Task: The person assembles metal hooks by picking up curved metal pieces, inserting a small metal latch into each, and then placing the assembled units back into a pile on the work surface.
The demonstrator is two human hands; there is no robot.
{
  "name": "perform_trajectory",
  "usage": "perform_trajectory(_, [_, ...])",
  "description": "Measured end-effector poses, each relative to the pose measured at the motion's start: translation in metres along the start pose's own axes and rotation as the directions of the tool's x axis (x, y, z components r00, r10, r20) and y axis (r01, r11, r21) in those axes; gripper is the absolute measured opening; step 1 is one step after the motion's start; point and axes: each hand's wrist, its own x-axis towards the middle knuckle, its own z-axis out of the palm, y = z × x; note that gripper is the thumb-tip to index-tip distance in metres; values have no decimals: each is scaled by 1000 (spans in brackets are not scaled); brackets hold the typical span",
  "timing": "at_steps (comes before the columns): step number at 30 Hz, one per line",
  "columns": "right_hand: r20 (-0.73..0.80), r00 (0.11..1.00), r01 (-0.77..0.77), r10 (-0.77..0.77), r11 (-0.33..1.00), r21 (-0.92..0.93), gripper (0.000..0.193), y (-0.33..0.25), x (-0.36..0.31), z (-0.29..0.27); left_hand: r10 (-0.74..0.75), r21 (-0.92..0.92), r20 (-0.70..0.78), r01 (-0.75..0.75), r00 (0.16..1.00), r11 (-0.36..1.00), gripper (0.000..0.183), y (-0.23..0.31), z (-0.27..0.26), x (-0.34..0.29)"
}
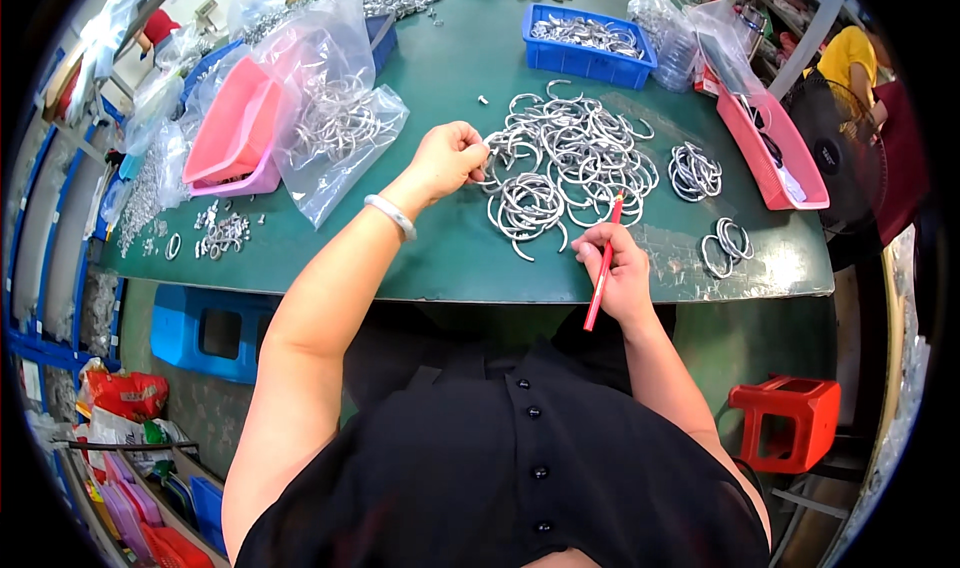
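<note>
A heap of silvery open metal rings (590,148) lies in the middle of the green table. At its left edge is my left hand (447,161), its thumb and fingers pinched together. Ring ends show beside the fingertips, but what lies between them is hidden. My right hand (620,271) is closed around a red pencil (600,283), its upper tip pointing at the near edge of the heap. A smaller cluster of rings (527,208) sits between my hands. Farther right are a small ring pile (695,171) and several loose rings (727,246).
Left stand pink bins (235,128) and a clear plastic bag (340,133) of rings. Small metal parts (222,231) lie nearby. A blue tray (588,50) of metal pieces is at the back; a pink basket (775,158) is right. Blue (210,333) and red (787,423) stools stand below.
</note>
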Motion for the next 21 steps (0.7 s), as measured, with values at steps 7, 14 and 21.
perform_trajectory(7, [13,1000,17,-17,1000,-16,10,0,1,2,-53,-425,-213,-43,976,904,8,-7,3,1])
perform_trajectory(14, [-10,999,40,-41,995,-87,10,2,0,0,148,-486,-96,-176,984,856,5,-5,25,-8])
perform_trajectory(21, [-7,999,41,-41,999,-35,8,-2,2,2,273,-321,-153,-309,950,895,7,-17,22,5])
